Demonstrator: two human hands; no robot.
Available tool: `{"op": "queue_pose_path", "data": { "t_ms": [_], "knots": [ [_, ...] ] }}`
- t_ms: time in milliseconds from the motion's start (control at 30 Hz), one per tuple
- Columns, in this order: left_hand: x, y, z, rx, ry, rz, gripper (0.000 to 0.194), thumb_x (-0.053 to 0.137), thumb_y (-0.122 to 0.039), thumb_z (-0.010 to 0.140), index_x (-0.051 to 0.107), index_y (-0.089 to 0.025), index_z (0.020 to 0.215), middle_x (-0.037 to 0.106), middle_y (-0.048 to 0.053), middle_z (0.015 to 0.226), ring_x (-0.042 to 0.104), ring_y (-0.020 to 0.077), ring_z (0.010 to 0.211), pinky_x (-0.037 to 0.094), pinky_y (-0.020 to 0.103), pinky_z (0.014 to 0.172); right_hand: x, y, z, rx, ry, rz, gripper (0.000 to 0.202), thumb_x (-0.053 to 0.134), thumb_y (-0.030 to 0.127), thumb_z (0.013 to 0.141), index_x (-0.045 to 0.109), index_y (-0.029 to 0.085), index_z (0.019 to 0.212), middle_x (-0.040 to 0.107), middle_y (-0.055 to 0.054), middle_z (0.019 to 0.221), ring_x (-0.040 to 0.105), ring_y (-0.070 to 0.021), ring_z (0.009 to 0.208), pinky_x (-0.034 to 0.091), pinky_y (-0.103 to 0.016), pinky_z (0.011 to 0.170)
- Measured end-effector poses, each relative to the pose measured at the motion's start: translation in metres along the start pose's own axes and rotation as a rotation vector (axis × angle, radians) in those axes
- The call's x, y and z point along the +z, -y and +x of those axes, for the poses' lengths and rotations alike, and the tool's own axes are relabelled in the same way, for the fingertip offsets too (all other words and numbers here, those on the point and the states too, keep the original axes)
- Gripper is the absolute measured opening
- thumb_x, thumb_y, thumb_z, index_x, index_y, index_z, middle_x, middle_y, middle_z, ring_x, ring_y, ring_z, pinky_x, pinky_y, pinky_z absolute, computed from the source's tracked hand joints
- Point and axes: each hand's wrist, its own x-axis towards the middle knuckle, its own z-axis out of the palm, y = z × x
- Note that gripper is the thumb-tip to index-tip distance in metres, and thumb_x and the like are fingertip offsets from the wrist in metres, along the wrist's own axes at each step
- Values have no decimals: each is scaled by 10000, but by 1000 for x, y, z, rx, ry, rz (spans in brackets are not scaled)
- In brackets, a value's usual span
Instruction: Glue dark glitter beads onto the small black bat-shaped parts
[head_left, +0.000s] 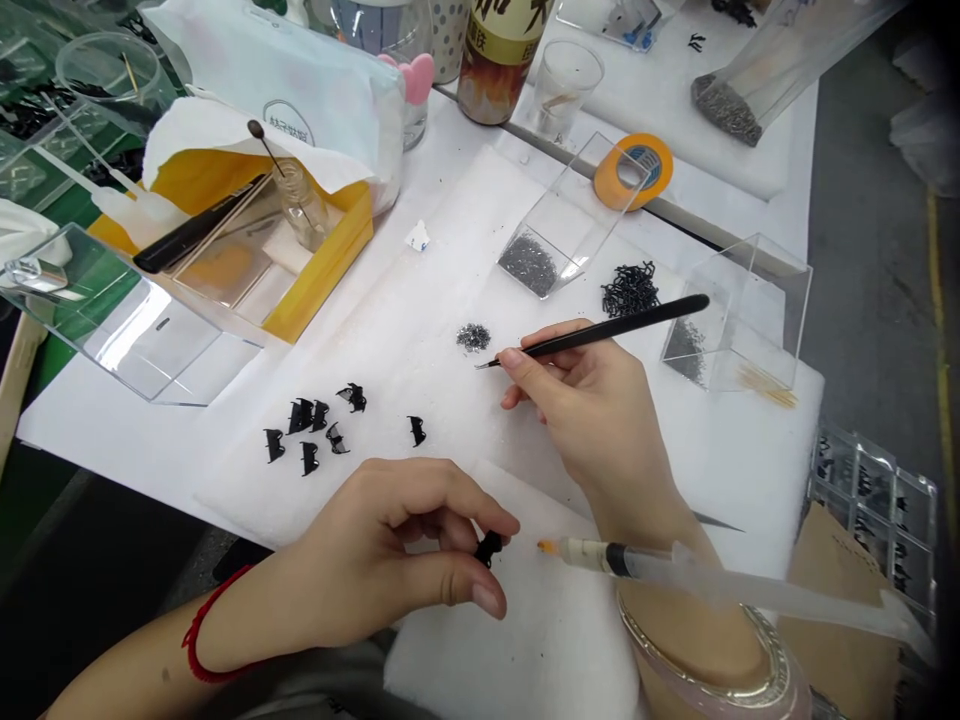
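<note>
My left hand pinches a small black plastic part between thumb and fingertips. Black tweezers are gripped in my right hand. Their tips, close together, point at the near edge of a small pile of shiny dark bits; whether anything is between the tips is too small to tell. Several black curved parts lie scattered on the white foam sheet, one apart from the rest. A syringe with an amber tip crosses in front of my right forearm; what supports it is hidden.
Clear boxes with dark grains and a heap of black pieces lie beyond my right hand, near orange tape. At left stand a yellow box, a tissue pack and a clear tray. A bottle stands behind.
</note>
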Motion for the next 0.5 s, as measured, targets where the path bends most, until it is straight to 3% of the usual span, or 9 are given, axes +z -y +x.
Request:
{"op": "queue_pose_path", "data": {
  "t_ms": [333, 500],
  "knots": [
    [1, 2, -1, 43, -49, -17, 242, 720, -79, 765, 699, -219, 961, 714, -1, 757, 697, 114, 698, 541, 160, 607, 0, -1, 1, -14, -6, 6, 183, 734, 321, 772, 613, 203, 841, 632, 17, 659, 626, -136, 529, 449, -248, 449],
    [1, 4, -2, 69, -30, -30, 244, 631, -104, 846, 681, -226, 1051, 708, 20, 820, 702, 130, 721, 572, 203, 630, 1, 1, 1, 0, -19, 26, 186, 736, 299, 764, 607, 190, 841, 642, 1, 702, 626, -136, 520, 466, -253, 451]
  ]
}}
